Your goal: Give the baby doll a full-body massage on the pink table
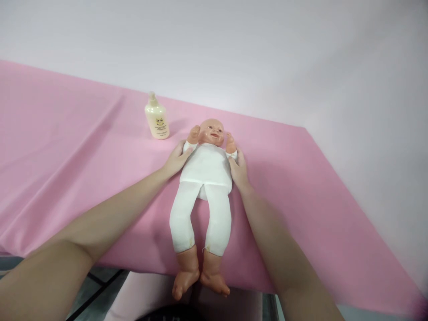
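Note:
A baby doll [207, 167] with a white cloth body lies on its back, head away from me and its bare feet poking past the table's near edge. Around the doll's arm on the left side, my left hand [177, 159] is closed, thumb on top near the white cuff. My right hand [239, 168] grips the other arm in the same way, just below the cuff. Both doll hands point up beside its head. The undersides of my fingers are partly hidden behind the doll's arms.
A cream-coloured pump bottle [157, 119] with a printed label stands upright beyond my left hand. Pink cloth [287, 191] covers the table, with folds at the left. Behind it rises a pale wall [214, 49]. The table's right edge slants towards me.

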Tool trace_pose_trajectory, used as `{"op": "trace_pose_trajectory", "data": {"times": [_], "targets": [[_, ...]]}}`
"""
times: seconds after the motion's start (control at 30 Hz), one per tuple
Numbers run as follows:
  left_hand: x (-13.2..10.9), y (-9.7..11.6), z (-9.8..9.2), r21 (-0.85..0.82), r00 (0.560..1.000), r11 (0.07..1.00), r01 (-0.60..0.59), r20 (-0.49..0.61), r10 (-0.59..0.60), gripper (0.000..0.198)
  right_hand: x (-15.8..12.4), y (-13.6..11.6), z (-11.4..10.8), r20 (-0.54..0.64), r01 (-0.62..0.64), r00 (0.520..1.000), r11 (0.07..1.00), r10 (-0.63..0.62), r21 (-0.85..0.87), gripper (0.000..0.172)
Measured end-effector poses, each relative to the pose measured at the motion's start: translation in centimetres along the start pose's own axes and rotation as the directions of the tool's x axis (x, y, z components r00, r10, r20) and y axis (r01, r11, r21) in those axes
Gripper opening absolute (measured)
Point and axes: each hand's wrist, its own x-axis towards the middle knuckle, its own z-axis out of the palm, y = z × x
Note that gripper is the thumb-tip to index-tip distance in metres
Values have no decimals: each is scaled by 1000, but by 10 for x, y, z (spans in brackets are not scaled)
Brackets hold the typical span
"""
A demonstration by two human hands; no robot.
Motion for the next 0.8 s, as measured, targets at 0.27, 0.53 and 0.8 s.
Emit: {"op": "trace_pose_trajectory", "data": {"times": [0.27, 0.53, 0.8], "targets": [[2, -5, 1, 9, 1000, 1000, -12, -7, 12, 52, 1, 0, 0, -1, -6, 1000, 1000, 6, 1, 47], [1, -2, 2, 3, 1000, 1000, -4, 1, 4, 50, 2, 10, 0, -5, -3, 1000, 1000, 3, 15, 52], [-1, 0, 2, 19, 1000, 1000, 6, -3, -6, 51, 3, 19, -1, -4, 5, 1000, 1000, -5, 14, 51]]}}
